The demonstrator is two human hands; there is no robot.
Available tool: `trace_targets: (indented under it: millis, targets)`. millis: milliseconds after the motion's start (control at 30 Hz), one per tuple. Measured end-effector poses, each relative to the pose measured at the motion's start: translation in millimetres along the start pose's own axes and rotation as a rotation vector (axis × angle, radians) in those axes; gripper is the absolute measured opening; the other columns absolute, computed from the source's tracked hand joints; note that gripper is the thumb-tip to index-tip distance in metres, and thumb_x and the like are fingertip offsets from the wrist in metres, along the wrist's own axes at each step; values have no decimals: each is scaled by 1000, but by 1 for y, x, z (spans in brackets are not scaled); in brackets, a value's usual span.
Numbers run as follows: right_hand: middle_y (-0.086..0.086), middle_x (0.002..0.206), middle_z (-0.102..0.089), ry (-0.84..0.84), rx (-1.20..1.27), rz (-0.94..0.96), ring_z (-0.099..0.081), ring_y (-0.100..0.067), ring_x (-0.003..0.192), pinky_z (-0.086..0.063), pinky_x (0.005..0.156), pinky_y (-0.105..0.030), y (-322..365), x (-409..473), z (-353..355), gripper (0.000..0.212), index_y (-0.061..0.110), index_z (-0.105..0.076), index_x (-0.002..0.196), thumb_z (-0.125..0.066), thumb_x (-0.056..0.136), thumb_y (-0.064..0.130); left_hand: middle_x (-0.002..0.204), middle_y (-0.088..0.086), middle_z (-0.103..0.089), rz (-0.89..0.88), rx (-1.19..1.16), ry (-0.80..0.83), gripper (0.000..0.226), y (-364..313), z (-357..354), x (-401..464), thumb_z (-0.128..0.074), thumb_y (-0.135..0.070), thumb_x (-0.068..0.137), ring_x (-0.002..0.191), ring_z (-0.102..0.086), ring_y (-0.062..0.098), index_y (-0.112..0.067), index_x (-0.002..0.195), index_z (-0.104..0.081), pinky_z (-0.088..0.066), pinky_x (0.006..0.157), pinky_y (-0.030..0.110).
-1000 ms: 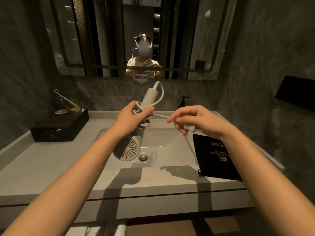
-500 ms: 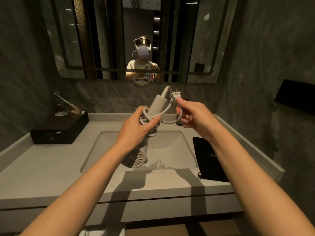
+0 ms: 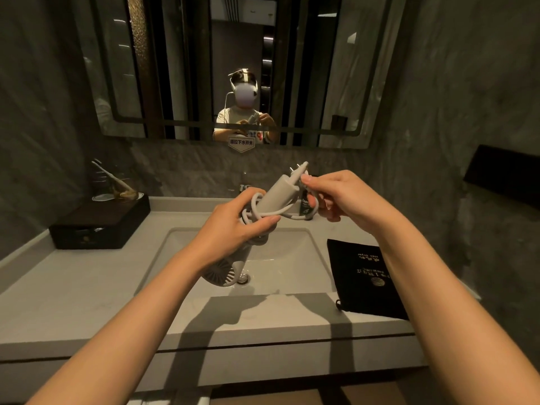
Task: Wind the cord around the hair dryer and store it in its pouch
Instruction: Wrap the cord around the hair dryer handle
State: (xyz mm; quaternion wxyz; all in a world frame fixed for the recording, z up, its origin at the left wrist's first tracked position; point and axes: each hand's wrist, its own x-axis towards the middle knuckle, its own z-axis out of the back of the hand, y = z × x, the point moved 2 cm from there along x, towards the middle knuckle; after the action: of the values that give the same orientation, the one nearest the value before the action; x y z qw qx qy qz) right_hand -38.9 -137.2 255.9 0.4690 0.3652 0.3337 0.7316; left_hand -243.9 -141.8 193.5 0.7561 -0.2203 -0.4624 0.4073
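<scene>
I hold a white hair dryer (image 3: 276,192) over the sink, handle pointing up and away, its vented head (image 3: 222,274) hanging low near the drain. My left hand (image 3: 236,226) grips the dryer where the white cord (image 3: 271,213) is looped around the handle. My right hand (image 3: 336,197) pinches the plug end of the cord (image 3: 301,171) against the handle's tip. The black pouch (image 3: 362,279) lies flat on the counter to the right of the basin, under my right forearm.
The pale counter (image 3: 73,287) has a sunken sink (image 3: 286,258) with a drain (image 3: 242,278). A dark box (image 3: 99,226) with glasses and a toothbrush stands back left. A small dark bottle (image 3: 305,207) stands behind the dryer. A mirror (image 3: 233,68) covers the wall.
My right hand carried the cord's plug end from beside the basin up around the handle to its tip. The dryer shifted slightly right and higher in my left hand.
</scene>
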Motion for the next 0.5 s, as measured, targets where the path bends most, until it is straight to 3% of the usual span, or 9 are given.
trace_targets:
  millis: [133, 267, 400, 500]
  targets:
    - [-1, 57, -44, -33, -236, 74, -39, -10, 49, -35, 49, -21, 10, -7, 2, 49, 12, -52, 63, -40, 98, 45, 100, -16, -65, 4, -54, 38, 39, -4, 3, 1, -64, -56, 73, 93, -63, 0, -41, 108, -55, -55, 77, 18]
    - [2, 62, -49, -117, -490, 143, -46, -13, 61, -44, 66, -34, 13, -11, 4, 46, 18, -51, 64, -34, 100, 40, 104, -13, -66, 28, -77, 105, 40, -5, 4, 4, -62, -52, 74, 92, -64, 0, -34, 110, -58, -55, 78, 17]
    - [-3, 76, -55, -167, -421, 196, -50, -13, 69, -46, 69, -33, 6, -11, -1, 44, 13, -57, 66, -41, 99, 38, 99, -12, -67, 37, -110, 149, 36, -7, 2, 4, -59, -51, 77, 89, -64, 2, -33, 108, -59, -52, 76, 15]
    - [10, 100, -62, -220, -84, 190, -59, -6, 90, -48, 77, -20, -6, -6, -6, 40, 1, -70, 79, -51, 96, 32, 89, -16, -70, 65, -161, 186, 29, -9, 2, 3, -57, -48, 78, 80, -64, -3, -32, 102, -61, -49, 72, 11]
